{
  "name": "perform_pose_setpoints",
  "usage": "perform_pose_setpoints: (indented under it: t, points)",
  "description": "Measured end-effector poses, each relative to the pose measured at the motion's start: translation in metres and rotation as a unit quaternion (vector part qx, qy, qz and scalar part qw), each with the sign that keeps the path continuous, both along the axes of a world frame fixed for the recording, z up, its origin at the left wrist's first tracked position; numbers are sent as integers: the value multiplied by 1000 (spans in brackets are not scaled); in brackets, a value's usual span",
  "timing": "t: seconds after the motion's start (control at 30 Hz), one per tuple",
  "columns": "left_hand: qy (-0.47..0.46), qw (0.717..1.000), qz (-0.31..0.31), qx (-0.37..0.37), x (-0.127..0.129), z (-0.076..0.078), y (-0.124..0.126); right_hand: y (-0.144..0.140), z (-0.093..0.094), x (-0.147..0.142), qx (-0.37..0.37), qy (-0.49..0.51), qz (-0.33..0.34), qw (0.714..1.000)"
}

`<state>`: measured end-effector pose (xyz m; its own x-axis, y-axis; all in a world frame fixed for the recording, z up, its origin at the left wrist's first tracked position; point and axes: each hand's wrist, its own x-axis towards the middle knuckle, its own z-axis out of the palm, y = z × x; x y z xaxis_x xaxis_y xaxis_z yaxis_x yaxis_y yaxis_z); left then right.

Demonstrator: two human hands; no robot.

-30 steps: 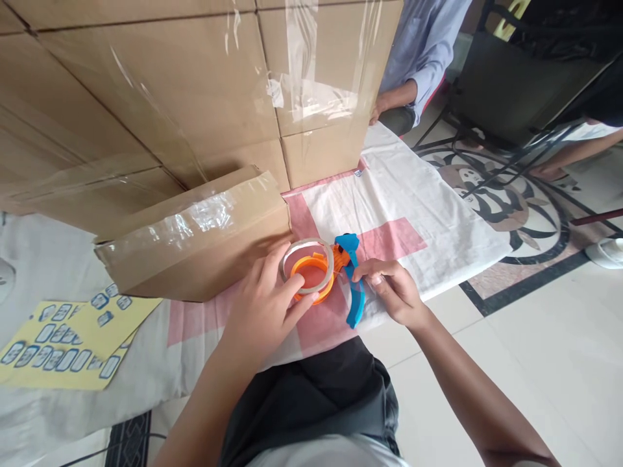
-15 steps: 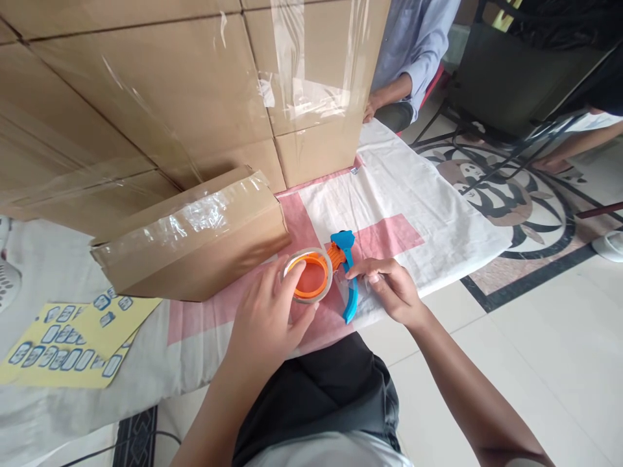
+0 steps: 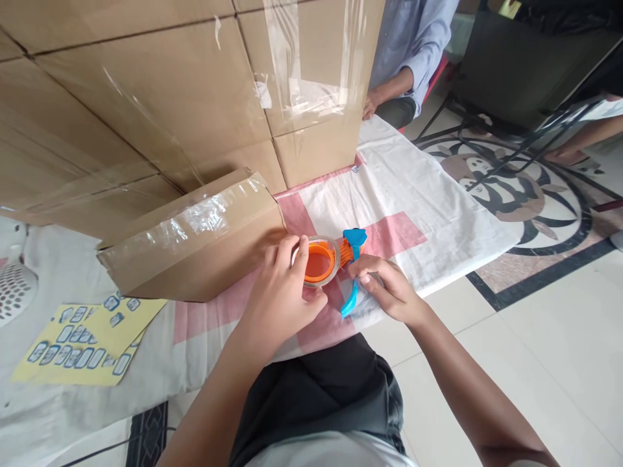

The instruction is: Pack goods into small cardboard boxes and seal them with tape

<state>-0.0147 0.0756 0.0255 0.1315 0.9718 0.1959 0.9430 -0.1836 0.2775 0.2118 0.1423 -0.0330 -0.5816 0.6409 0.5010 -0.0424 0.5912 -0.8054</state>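
A tape dispenser with an orange hub and a blue handle (image 3: 349, 303) is held over the table's front edge, a roll of clear tape (image 3: 335, 264) fitted on it. My left hand (image 3: 280, 301) is curled at the roll's left side, fingertips on its upper rim and thumb near its lower edge. On the other side, my right hand (image 3: 389, 285) pinches the blue handle between thumb and index finger. Just left of the roll, a taped cardboard box (image 3: 204, 253) lies on the tablecloth.
Large stacked cartons (image 3: 146, 97) wall off the back of the table. Yellow sticker sheets (image 3: 92, 344) and a white perforated object (image 3: 17, 288) lie at left. Beyond the cartons sits a person in a blue sleeve (image 3: 428, 55); a dark chair (image 3: 516, 71) stands at right.
The dispenser has shifted slightly right and its roll looks more tilted. My left fingers have slid to the roll's left rim; my right fingers have closed further round the blue handle.
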Motion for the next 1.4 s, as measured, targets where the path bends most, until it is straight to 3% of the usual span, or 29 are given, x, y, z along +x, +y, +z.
perform_pose_setpoints:
  t: [0.23,0.43,0.7,0.87,1.0,1.27,1.4]
  points:
    - [-4,1000,-10,-4,-2,-7,5,2,-3,4,-66,33,23,997]
    - [45,999,-8,-2,-1,-11,18,2,-4,2,-112,65,46,991]
    - [96,995,-25,-13,-3,-3,25,-2,-5,1,-127,62,46,989]
    - [47,996,-62,-33,-12,6,33,0,-6,2,-130,74,56,987]
    - [35,996,-68,-41,-17,2,39,0,-6,2,-128,69,61,987]
    - [46,996,-45,-57,-23,5,20,-1,-2,1,-122,60,36,990]
    - [68,993,-42,-82,-17,-3,7,-1,-2,0,-119,60,28,991]
